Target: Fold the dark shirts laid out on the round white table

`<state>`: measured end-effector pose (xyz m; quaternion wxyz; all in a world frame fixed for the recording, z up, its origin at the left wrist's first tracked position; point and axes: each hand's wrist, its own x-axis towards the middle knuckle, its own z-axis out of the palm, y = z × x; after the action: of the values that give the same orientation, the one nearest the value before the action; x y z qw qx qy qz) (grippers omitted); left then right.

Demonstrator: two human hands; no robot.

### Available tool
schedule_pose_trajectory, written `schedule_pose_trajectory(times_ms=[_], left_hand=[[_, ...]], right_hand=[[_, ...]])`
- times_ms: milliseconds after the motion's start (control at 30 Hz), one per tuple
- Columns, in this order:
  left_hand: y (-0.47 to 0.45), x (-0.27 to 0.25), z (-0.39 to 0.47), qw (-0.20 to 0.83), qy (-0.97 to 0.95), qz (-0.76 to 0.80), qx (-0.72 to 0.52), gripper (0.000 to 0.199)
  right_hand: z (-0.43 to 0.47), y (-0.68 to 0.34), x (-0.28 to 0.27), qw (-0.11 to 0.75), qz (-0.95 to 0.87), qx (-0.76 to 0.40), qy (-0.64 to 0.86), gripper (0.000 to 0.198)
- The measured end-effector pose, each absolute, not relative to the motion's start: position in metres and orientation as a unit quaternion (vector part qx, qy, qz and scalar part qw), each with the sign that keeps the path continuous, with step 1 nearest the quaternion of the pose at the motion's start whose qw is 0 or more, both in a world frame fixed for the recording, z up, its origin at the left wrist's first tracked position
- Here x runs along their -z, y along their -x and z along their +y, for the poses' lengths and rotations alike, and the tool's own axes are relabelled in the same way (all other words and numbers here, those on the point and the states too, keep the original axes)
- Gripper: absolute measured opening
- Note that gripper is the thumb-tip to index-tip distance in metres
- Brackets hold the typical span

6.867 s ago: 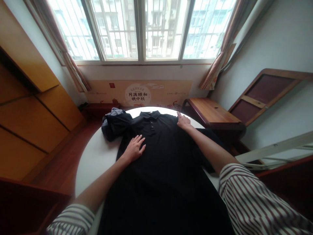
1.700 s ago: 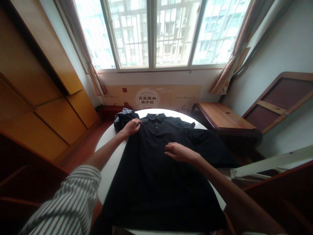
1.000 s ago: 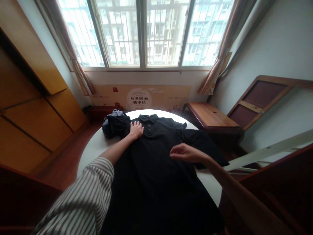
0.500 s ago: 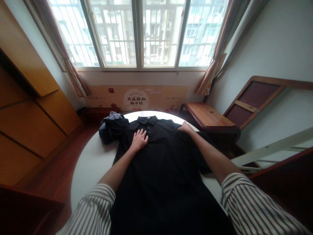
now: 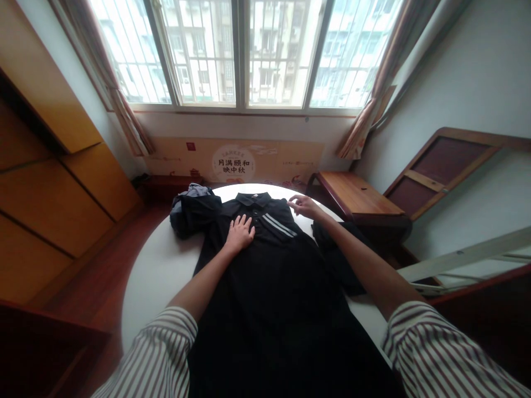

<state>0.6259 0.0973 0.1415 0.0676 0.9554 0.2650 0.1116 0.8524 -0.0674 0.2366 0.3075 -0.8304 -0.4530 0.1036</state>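
Observation:
A black polo shirt (image 5: 265,287) lies spread on a round white table (image 5: 153,287), its collar toward the window. Its right-hand sleeve (image 5: 280,225), with two pale stripes, is folded in across the chest. My left hand (image 5: 241,233) rests flat on the shirt beside the button placket, fingers spread. Just off the shirt's right shoulder is my right hand (image 5: 306,207), its fingers partly extended and apart, with nothing visible in them.
Rumpled grey and black clothing (image 5: 194,210) sits at the table's far left. Dark cloth (image 5: 338,254) lies on the right side under my right forearm. A wooden bench (image 5: 359,193) stands beyond the table at the right, below the window (image 5: 274,55).
My right hand has moved left with the sleeve, which now lies folded inward with its stripes showing, and has let go. My left hand stays on the shirt. The view has shifted slightly.

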Motion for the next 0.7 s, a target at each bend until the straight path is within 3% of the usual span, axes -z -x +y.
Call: schedule_pose_trajectory(times_ms=[167, 333, 533, 700], left_hand=[[-0.626, -0.141, 0.098, 0.069, -0.956, 0.261, -0.118, 0.057], [-0.626, -0.141, 0.098, 0.069, -0.955, 0.264, -0.116, 0.057], [-0.625, -0.141, 0.096, 0.067, -0.954, 0.262, -0.125, 0.057], [-0.626, -0.141, 0.097, 0.066, -0.953, 0.266, -0.130, 0.056]], right_hand=[[-0.049, -0.867, -0.215, 0.266, -0.375, -0.080, 0.884, 0.023], [-0.020, -0.877, -0.200, 0.257, -0.349, -0.086, 0.897, 0.045], [0.003, -0.894, -0.200, 0.261, -0.344, -0.117, 0.894, 0.015], [-0.009, -0.911, -0.199, 0.315, -0.291, -0.106, 0.897, 0.013]])
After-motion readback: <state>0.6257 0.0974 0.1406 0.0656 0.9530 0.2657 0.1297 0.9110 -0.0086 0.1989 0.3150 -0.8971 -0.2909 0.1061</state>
